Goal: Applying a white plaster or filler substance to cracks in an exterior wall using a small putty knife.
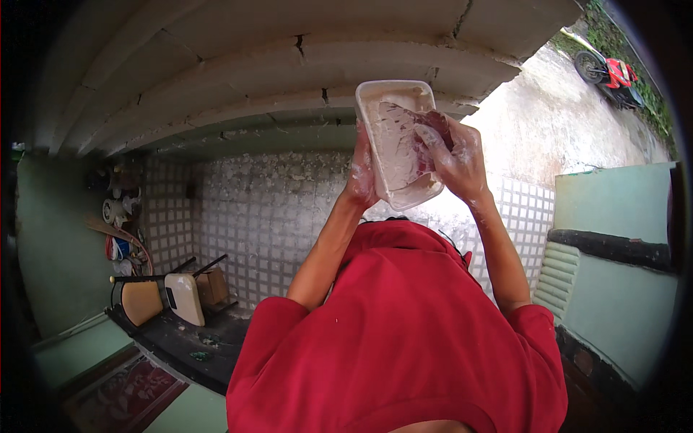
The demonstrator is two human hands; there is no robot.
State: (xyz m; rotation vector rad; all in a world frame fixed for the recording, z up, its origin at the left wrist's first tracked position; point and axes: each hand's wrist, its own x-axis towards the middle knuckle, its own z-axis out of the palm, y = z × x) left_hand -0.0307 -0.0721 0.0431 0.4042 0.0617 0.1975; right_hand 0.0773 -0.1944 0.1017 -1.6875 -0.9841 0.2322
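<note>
A whitish rectangular plastic tub (364,105) is held out in front of me, tilted so its inside shows, with pale paste on its walls. Wrapped round its left side is my left hand (362,173), its fingers mostly hidden behind the tub. My right hand (462,160), coated with white paste, grips a flat dark-red scraper-like piece (401,137) over the tub's opening. Pale paste covers much of that piece, so its exact kind is hard to tell. The right thumb presses on its face.
A pale block wall (260,68) with cracked joints rises beyond the tub. Below lies a tiled floor (253,209) with whitish stains. Chairs (141,302) and a cardboard box (211,286) stand at the left on a dark ledge. Outside, upper right, is a red motorcycle (617,74).
</note>
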